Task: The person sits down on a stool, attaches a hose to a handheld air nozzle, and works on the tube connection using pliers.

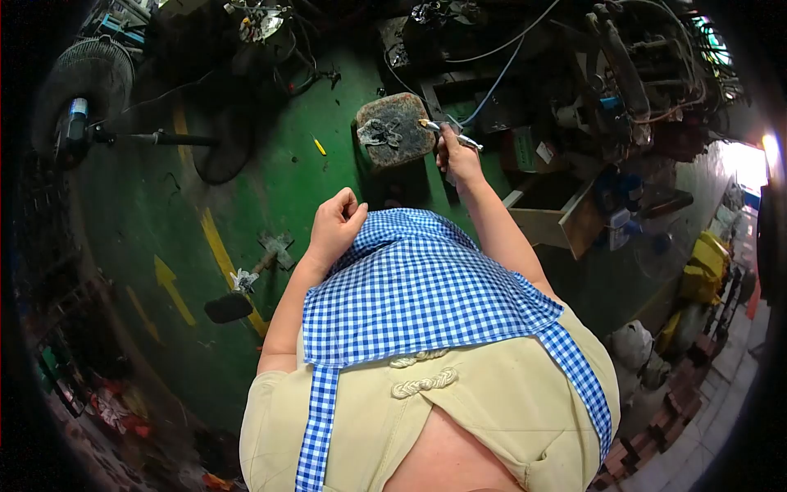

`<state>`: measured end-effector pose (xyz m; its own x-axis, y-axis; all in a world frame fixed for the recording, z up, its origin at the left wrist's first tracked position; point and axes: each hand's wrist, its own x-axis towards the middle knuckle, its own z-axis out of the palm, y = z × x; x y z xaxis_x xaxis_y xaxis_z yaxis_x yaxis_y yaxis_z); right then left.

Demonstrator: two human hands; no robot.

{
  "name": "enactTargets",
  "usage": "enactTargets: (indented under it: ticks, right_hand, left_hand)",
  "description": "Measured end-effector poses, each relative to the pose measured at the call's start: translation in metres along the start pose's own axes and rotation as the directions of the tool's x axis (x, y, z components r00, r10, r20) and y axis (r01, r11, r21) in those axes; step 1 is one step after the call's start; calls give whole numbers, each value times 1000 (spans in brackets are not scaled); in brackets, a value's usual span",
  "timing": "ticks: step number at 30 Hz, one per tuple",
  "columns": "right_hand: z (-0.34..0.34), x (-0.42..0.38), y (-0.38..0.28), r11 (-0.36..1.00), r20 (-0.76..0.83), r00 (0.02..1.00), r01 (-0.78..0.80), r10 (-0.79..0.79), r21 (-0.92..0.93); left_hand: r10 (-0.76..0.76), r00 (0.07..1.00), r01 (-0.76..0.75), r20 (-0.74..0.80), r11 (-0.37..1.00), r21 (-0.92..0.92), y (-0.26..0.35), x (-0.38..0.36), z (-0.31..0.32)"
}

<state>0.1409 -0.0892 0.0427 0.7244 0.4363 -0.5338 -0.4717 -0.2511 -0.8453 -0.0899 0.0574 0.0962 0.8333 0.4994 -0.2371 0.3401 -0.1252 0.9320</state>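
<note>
My right hand (456,157) is stretched forward and closed around a slim metal tool (449,133) whose tip reaches the edge of a worn square block (395,129) standing on the green floor. A crumpled grey scrap lies on top of that block. My left hand (334,225) is curled into a loose fist above the top edge of my blue checked apron (414,287), with nothing visible in it. The apron covers my lap and hides what lies below it.
A hammer (246,289) lies on the green floor (254,189) to my left, by a yellow painted line. A standing fan (90,90) is at far left. An open wooden drawer (557,217) and cluttered machinery with cables (623,74) are on the right.
</note>
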Motion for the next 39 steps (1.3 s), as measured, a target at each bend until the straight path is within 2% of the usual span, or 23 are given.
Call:
enactTargets:
  ticks: [10, 15, 21, 23, 25, 26, 27, 28, 29, 30, 32, 33, 34, 37, 38, 39]
  right_hand:
    - [10, -3, -4, 999, 1, 1000, 17, -17, -50]
    - [12, 10, 12, 997, -2, 1000, 30, -30, -65]
    - [20, 21, 26, 992, -49, 998, -44, 38, -122]
    - [18, 33, 41, 989, -35, 999, -28, 23, -142]
    - [17, 43, 53, 972, -85, 996, -46, 27, -231]
    - [17, 51, 60, 940, -146, 989, -64, 15, -336]
    - [22, 49, 58, 953, -111, 993, -81, 50, -291]
    - [31, 52, 56, 949, -173, 983, -118, 69, -293]
    - [34, 54, 59, 972, -112, 991, -99, 76, -213]
    - [36, 56, 61, 970, -96, 992, -102, 83, -220]
    - [35, 82, 76, 970, -124, 986, -131, 107, -203]
    - [16, 116, 106, 979, -90, 992, -99, 85, -176]
    - [16, 128, 112, 956, -126, 989, -108, 76, -271]
    - [13, 161, 141, 932, -85, 994, -89, 63, -351]
    - [20, 167, 145, 919, -76, 994, -98, 74, -383]
    - [24, 174, 151, 903, -75, 994, -108, 84, -416]
  left_hand:
    - [12, 1000, -12, -12, 1000, 1, -5, -5, -6]
    - [-17, 1000, 16, -16, 1000, -6, -11, -11, -9]
    - [-110, 993, 109, -48, 994, -22, -22, -22, -11]
    - [-135, 988, 131, -77, 990, -51, -38, -25, -11]
    - [-168, 978, 149, -126, 978, -146, -78, -34, -8]
    - [-190, 970, 163, -152, 971, -174, -101, -41, -5]
    - [-212, 960, 175, -181, 964, -201, -119, -49, -5]
    - [-277, 934, 235, -227, 952, -197, -131, -54, -5]
    - [-339, 902, 292, -268, 936, -198, -143, -64, -5]
    - [-387, 871, 322, -303, 915, -244, -164, -76, -3]
    - [-544, 756, 446, -365, 835, -321, -209, -96, 12]
    - [-615, 689, 498, -383, 786, -365, -235, -110, 21]
    - [-664, 643, 515, -382, 744, -425, -266, -128, 34]
    - [-822, 441, 434, -359, 546, -717, -317, -178, 56]
    - [-895, 327, 489, -304, 436, -756, -329, -196, 59]
    - [-922, 270, 488, -278, 380, -785, -340, -216, 62]
